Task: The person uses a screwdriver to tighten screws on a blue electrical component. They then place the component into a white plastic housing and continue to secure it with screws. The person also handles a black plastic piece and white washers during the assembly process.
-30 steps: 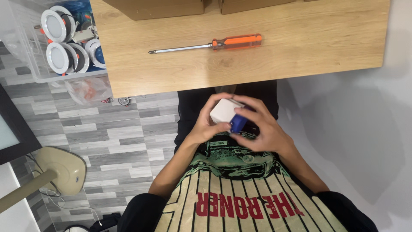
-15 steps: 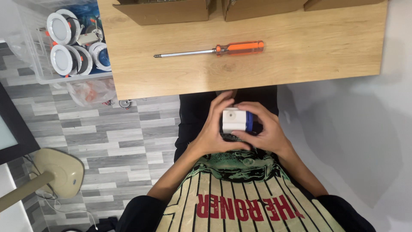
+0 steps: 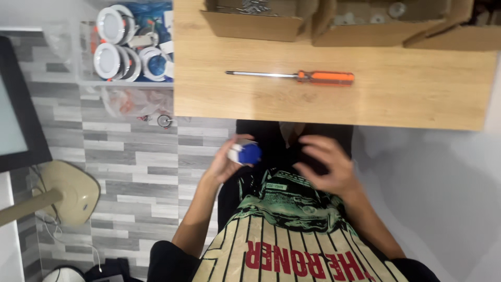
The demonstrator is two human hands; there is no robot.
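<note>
Nearest the camera, over the person's lap, the left hand [image 3: 225,163] curls around a small white-and-blue fitting [image 3: 244,153], fingers cupped under it so the blue face points up and toward the table. The right hand [image 3: 324,166] hangs just beside it, fingers spread and holding nothing; motion blur hides finer detail. The two hands are apart, with the dark lap between them.

Beyond the hands lies the wooden table [image 3: 417,99], its near edge above the knees. An orange-handled screwdriver [image 3: 297,77] rests flat on it, well apart from both hands, nothing lying between. At the far edge stand open cardboard boxes [image 3: 255,23]. Left of the table, a clear bin [image 3: 130,44] holds round white lamp fittings.
</note>
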